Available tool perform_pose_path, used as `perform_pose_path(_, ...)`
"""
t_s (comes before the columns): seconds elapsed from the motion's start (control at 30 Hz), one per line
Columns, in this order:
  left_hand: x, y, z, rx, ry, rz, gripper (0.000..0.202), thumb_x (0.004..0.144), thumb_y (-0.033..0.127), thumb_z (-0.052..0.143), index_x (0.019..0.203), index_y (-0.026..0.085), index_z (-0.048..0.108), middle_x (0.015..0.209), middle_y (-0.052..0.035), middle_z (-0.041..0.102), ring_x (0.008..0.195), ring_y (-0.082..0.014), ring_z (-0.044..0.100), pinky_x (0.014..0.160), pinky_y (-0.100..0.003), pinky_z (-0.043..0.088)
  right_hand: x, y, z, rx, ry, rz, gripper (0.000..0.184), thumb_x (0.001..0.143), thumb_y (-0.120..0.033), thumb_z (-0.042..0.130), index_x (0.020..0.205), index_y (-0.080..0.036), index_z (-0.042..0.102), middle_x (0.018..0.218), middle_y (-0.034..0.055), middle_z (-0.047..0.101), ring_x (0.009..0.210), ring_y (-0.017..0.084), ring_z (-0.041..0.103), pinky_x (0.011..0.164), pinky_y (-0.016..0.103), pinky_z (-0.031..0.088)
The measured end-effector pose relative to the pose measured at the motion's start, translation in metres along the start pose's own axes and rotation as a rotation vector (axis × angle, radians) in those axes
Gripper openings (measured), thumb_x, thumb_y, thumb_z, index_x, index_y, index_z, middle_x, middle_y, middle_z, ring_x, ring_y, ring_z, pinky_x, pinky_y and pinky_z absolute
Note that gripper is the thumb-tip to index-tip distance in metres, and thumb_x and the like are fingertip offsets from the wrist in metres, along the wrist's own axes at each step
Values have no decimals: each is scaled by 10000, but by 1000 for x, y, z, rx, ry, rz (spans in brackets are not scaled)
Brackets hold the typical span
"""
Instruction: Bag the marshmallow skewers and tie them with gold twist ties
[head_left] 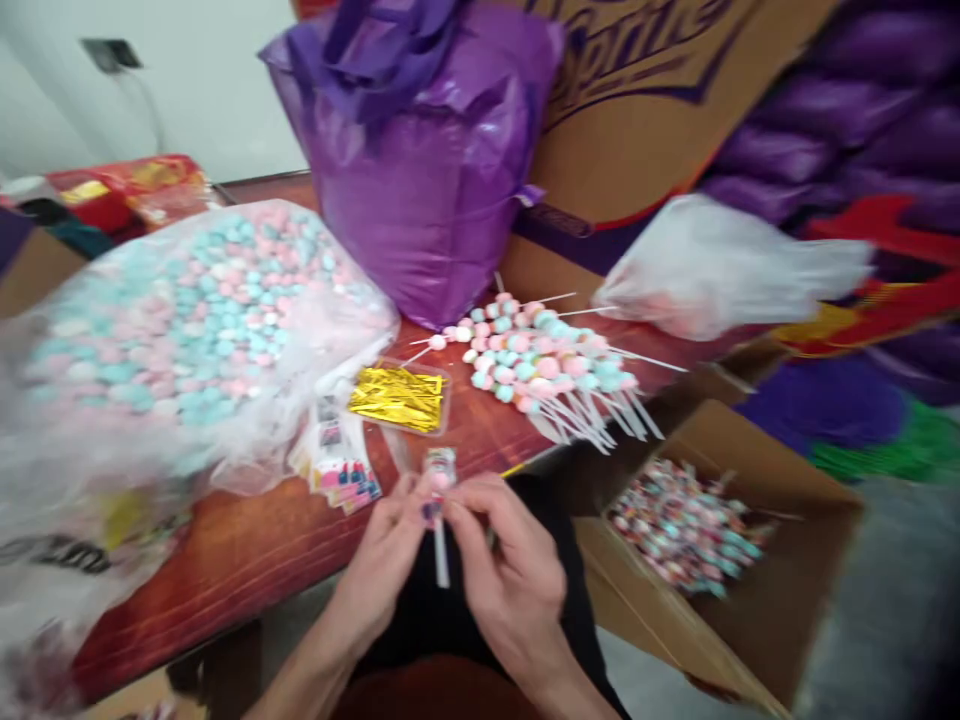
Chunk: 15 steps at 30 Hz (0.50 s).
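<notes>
Between my hands is a candy stick (442,555) with a pale pink ball near its top, inside a small clear wrapper. My left hand (394,535) pinches it from the left side. From the right, the fingers of my right hand (502,550) close on the wrapper at the stick, just below the ball. Whether a tie lies under my fingertips is hidden. Beyond my hands, a clear box of gold twist ties (397,398) lies on the table, beside a fan of printed wrappers (341,470). A pile of candy sticks (551,360) lies to the right.
A big clear bag of pink and blue candies (225,310) fills the table's left. Behind stand a purple bag (427,170) and a white plastic bag (697,265). An open cardboard box (810,560) holding many wrapped candy sticks (690,525) stands low on the right.
</notes>
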<state>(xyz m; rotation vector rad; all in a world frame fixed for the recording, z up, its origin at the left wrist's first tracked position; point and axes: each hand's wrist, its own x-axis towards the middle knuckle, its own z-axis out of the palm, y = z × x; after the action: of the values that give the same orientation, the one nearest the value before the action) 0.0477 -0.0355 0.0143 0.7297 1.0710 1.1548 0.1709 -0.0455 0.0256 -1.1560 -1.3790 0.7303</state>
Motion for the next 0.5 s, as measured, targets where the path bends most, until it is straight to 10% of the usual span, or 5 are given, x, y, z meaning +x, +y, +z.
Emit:
perform_pose_path(0.23,3,-8,1,310,-155,105,157,820,337,722,774,188,741,876,-69,646,772,-179,594,728,-301,478,-49,28,-13,161,-133,567,277,858,-445,681,763,-189,725,578,6,566,495,125,476,454,245,395)
perform_pose_path(0.33,13,-3,-22,495,-119,268,83,837,255,688,839,220,764,944,-80,663,900,-215,611,845,-333,467,-63,43,-30,176,150,621,297,757,-484,763,783,-189,736,629,31,606,526,138,500,456,272,390)
perform_pose_path(0.5,42,11,-94,920,366,434,193,771,203,684,944,240,760,1011,-85,644,1020,-272,568,954,-400,400,-41,81,-101,221,749,621,123,673,-380,805,697,-308,709,1004,151,696,647,183,546,489,414,282)
